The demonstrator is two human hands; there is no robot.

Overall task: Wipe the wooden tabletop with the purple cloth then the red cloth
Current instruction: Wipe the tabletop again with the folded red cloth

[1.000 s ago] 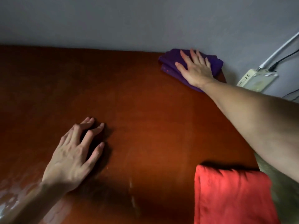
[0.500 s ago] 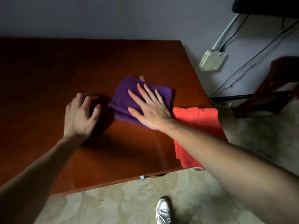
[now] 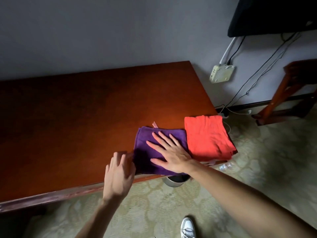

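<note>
The right hand (image 3: 171,157) lies flat on the purple cloth (image 3: 151,152) with its fingers straight and spread out. It presses the cloth down on the table (image 3: 77,121). The purple cloth is folded and sits near the front edge of the table, by the right end. The red cloth (image 3: 208,138) is folded too. It lies just beside the purple cloth, on its right, at the corner of the table, and the two look like they touch. The left hand (image 3: 119,174) is at the front edge of the table, just left of the purple cloth. It looks blurry, with loose fingers that hold nothing. A white shoe (image 3: 187,227) stands on the carpet (image 3: 154,203) below. A white box (image 3: 221,73) hangs on the wall (image 3: 120,31) past the table
</note>
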